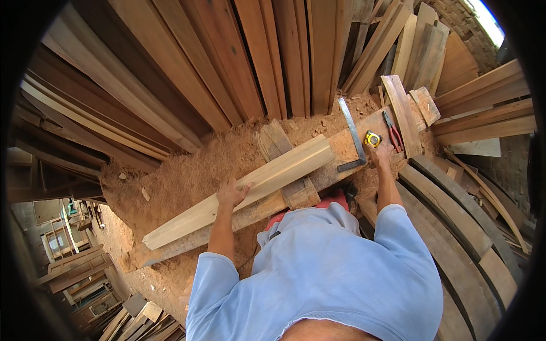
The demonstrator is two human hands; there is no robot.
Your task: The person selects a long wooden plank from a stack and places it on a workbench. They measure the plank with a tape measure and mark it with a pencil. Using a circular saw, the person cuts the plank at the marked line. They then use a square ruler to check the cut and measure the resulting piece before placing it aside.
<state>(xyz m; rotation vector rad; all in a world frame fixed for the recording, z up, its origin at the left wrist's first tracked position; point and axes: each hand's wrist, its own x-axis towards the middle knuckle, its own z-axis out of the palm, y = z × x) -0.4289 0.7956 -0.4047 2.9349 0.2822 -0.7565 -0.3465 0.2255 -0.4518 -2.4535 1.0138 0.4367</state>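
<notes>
My left hand (230, 194) lies on a pale squared timber (267, 179), thumb spread away from the fingers. The timber rests slantwise along a rough, worn plank bench (250, 211). At the right, my right hand (380, 152) has its fingers closed at the near side of a yellow and black tape measure (372, 139); the fingertips are partly hidden. Left of it lies a metal try square (354, 133) with a dark stock. Pliers with red handles (393, 132) lie just right of the tape measure.
Tall boards (227, 62) lean in a row along the far side. A short board (401, 116) lies across the bench's right end. Curved planks (455, 238) are stacked at my right. Wood shavings (187, 176) cover the ground; scrap wood (142, 318) lies lower left.
</notes>
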